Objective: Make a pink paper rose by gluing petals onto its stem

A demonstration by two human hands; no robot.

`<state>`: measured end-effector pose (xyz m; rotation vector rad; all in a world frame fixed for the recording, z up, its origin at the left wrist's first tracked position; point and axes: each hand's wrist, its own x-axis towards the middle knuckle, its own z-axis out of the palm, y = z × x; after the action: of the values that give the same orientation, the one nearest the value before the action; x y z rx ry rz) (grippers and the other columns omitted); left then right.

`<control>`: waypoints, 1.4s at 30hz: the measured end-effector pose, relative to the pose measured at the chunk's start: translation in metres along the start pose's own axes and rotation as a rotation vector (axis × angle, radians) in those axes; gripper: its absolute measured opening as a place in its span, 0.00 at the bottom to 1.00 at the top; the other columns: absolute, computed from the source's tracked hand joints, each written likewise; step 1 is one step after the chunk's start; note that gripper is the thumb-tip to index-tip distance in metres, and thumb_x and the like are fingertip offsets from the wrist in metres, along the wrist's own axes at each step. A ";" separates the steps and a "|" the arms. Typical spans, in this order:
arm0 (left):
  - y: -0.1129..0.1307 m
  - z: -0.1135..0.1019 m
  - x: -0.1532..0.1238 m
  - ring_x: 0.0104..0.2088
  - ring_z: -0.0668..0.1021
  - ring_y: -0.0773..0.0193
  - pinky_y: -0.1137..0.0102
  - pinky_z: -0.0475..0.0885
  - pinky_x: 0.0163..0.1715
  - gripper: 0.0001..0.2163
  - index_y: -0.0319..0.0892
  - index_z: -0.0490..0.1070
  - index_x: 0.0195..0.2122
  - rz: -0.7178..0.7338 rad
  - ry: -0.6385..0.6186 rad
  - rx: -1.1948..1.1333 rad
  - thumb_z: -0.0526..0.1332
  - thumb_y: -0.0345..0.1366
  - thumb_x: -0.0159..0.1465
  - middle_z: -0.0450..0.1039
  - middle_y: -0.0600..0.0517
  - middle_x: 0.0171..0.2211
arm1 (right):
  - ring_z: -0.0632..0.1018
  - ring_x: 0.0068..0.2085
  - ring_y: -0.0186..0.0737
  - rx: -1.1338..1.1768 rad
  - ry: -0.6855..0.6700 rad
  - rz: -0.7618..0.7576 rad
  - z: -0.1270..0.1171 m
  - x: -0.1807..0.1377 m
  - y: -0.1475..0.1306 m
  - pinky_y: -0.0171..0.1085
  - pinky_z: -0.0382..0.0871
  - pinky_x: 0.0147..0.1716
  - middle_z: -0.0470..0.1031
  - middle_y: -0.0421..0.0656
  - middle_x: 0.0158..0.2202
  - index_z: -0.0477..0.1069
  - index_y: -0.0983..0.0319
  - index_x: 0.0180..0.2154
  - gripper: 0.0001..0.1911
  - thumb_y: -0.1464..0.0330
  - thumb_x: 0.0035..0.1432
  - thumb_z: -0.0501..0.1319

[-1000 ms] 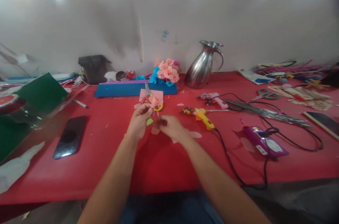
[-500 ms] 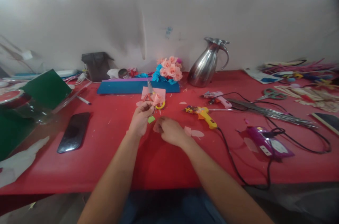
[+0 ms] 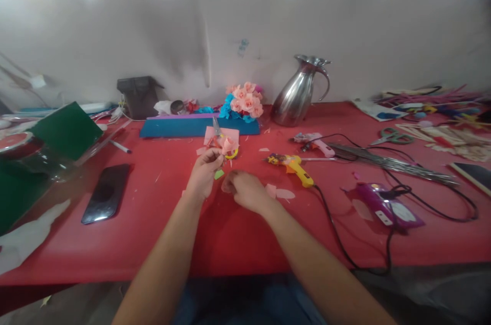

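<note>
My left hand (image 3: 203, 172) is closed in a pinch on the stem of a small pink paper rose (image 3: 227, 146), held just above the red table (image 3: 238, 233). My right hand (image 3: 245, 189) rests beside it with fingers curled shut; what it holds, if anything, is hidden. A small green scrap (image 3: 219, 174) lies between the two hands. Scissors with yellow handles (image 3: 218, 133) lie on pink paper (image 3: 230, 134) just beyond the rose. Pink petal cutouts (image 3: 282, 193) lie right of my right hand.
A yellow glue gun (image 3: 297, 167) and a pink glue gun (image 3: 316, 143) with cords lie to the right, near a purple device (image 3: 389, 207). A steel jug (image 3: 301, 92), a paper flower bunch (image 3: 243, 102) and a blue board (image 3: 192, 125) stand behind. A phone (image 3: 105, 192) lies left.
My right hand has drawn slightly closer to the left hand and closed more. The view has shifted a little; the left hand still holds the rose.
</note>
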<state>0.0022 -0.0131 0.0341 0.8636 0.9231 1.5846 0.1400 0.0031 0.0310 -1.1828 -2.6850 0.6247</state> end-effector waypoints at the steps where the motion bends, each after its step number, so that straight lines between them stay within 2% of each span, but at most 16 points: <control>1: 0.000 0.000 0.000 0.25 0.65 0.73 0.77 0.59 0.26 0.03 0.40 0.68 0.27 -0.003 0.002 -0.003 0.62 0.30 0.52 0.64 0.56 0.25 | 0.72 0.35 0.35 0.027 0.001 0.010 0.000 0.000 0.001 0.31 0.57 0.29 0.73 0.43 0.36 0.70 0.61 0.32 0.07 0.75 0.51 0.56; 5: 0.001 0.001 -0.001 0.24 0.64 0.74 0.77 0.58 0.25 0.04 0.40 0.68 0.28 -0.017 0.005 0.009 0.63 0.30 0.52 0.64 0.56 0.25 | 0.72 0.35 0.35 0.048 -0.008 0.016 -0.001 0.000 0.001 0.31 0.57 0.31 0.73 0.42 0.37 0.71 0.60 0.32 0.05 0.70 0.55 0.56; 12: 0.001 0.001 0.000 0.24 0.65 0.73 0.76 0.59 0.25 0.04 0.40 0.68 0.27 -0.012 0.007 0.006 0.63 0.31 0.51 0.64 0.56 0.24 | 0.72 0.36 0.39 -0.150 -0.030 0.002 -0.001 -0.002 -0.008 0.34 0.56 0.28 0.72 0.47 0.39 0.69 0.62 0.35 0.11 0.78 0.48 0.55; 15: 0.001 0.000 0.000 0.24 0.65 0.73 0.76 0.59 0.25 0.04 0.40 0.68 0.27 -0.015 0.011 0.019 0.63 0.31 0.51 0.64 0.55 0.25 | 0.72 0.36 0.38 -0.097 -0.011 0.015 -0.002 -0.001 -0.005 0.33 0.57 0.29 0.71 0.47 0.40 0.69 0.62 0.35 0.10 0.77 0.50 0.54; 17: 0.001 0.000 0.000 0.24 0.65 0.73 0.76 0.59 0.25 0.04 0.40 0.68 0.28 -0.027 0.013 0.026 0.63 0.31 0.51 0.64 0.55 0.25 | 0.72 0.36 0.37 -0.023 -0.001 0.016 -0.002 -0.001 -0.003 0.33 0.57 0.29 0.72 0.45 0.39 0.69 0.61 0.35 0.07 0.73 0.54 0.55; 20: 0.000 0.000 0.001 0.25 0.65 0.73 0.76 0.59 0.25 0.04 0.40 0.68 0.27 -0.032 0.021 0.047 0.63 0.31 0.51 0.64 0.55 0.25 | 0.72 0.37 0.37 0.046 0.000 -0.011 -0.001 0.000 -0.001 0.33 0.57 0.30 0.73 0.42 0.37 0.71 0.59 0.33 0.03 0.70 0.54 0.58; 32: 0.000 -0.001 0.001 0.23 0.63 0.74 0.77 0.57 0.23 0.05 0.39 0.68 0.26 -0.045 0.034 0.053 0.64 0.32 0.49 0.63 0.55 0.24 | 0.71 0.33 0.34 0.047 0.019 -0.018 0.004 0.002 0.001 0.31 0.56 0.29 0.71 0.44 0.36 0.67 0.62 0.32 0.02 0.71 0.54 0.57; 37: 0.001 0.000 0.001 0.20 0.59 0.75 0.76 0.53 0.19 0.05 0.40 0.68 0.25 -0.085 0.040 0.055 0.64 0.33 0.48 0.61 0.56 0.22 | 0.71 0.32 0.34 0.162 0.052 0.003 0.005 0.005 0.005 0.32 0.58 0.29 0.72 0.43 0.33 0.67 0.63 0.29 0.03 0.70 0.54 0.58; 42: -0.002 -0.001 0.001 0.20 0.61 0.74 0.75 0.55 0.21 0.05 0.39 0.68 0.24 -0.083 0.087 0.196 0.64 0.33 0.48 0.62 0.56 0.21 | 0.71 0.31 0.34 0.510 0.114 0.088 0.001 0.008 0.005 0.33 0.61 0.32 0.72 0.41 0.29 0.66 0.63 0.28 0.05 0.68 0.54 0.57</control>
<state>0.0021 -0.0119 0.0325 0.8852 1.1768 1.4869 0.1374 0.0116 0.0281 -1.1468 -2.1930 1.1314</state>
